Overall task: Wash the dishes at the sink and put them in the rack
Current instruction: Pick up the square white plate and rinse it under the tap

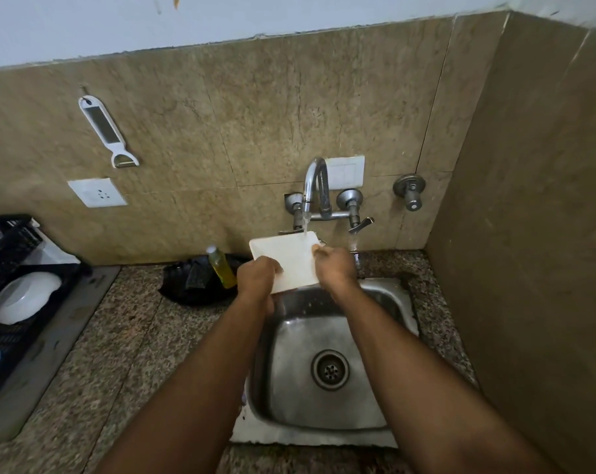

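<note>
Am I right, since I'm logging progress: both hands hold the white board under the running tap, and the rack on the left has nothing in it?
Not quite. The head view shows a white bowl already in the rack. The rest holds: left hand and right hand hold the white board under the running tap.

White rectangular board (291,260), tilted under tap stream (wet), above sink (327,336)

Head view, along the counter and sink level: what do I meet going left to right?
Black dish rack holding a white bowl → black cloth → yellow soap bottle → left hand → white board under the running tap → right hand.
</note>
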Demonstrator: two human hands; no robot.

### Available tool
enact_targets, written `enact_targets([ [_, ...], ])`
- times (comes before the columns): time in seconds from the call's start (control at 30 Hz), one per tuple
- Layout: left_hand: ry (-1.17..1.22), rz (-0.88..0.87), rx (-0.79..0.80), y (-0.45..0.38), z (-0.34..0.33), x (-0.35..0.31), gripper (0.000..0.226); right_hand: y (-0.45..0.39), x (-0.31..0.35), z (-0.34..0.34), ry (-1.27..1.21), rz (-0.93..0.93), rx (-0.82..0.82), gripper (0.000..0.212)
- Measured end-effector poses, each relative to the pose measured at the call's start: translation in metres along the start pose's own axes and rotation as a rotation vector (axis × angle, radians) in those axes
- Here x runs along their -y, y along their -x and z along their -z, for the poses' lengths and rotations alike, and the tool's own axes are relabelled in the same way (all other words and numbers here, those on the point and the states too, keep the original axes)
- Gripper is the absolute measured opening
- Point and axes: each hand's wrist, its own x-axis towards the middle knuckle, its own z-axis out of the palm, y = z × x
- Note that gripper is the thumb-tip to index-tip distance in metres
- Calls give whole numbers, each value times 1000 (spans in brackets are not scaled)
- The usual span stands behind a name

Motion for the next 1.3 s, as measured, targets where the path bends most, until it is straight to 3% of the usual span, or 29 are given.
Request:
enact_targets([
  [0.03, -2, 42, 58, -1, 2, -2, 29, 1, -1, 2, 191, 82, 28, 37],
  [0.13, -3, 2, 55, -7, -3, 8, 29, 18, -14, -7, 669, 224, 170, 74],
  [0.23, 3, -28, -23, -7, -11, 29, 41, 40, -29, -18, 839, 391, 311, 72],
  [0.33, 28, -14, 22, -4, -15, 54, 46, 44, -38, -18, 821, 417, 395, 69],
  [0.47, 104, 19, 126, 7, -32, 64, 36, 13, -38, -12, 816, 305, 314, 76],
  [0.67, 218, 55, 53, -14, -35, 63, 36, 43, -49, -5, 606, 523, 504, 59],
  [0.73, 136, 32, 22, -12, -36, 70, 31, 42, -58, -7, 682, 472, 479, 61],
  [0.9, 153, 22, 48, -4, -43, 97, 20, -4, -52, -9, 813, 114, 344, 79],
  [0.97, 186, 22, 48, -3, -45, 98, 21, -12, -48, -14, 836, 142, 322, 81],
  [1.07, 204, -11, 6, -17, -41, 87, 25, 8, -53, -17, 774, 325, 493, 73],
  [1.17, 161, 16, -11, -32, -28, 83, 21, 39, -70, -15, 623, 395, 606, 63],
  [1.3, 174, 33, 30, -22, -32, 98, 19, 22, -82, -19, 813, 240, 498, 72],
])
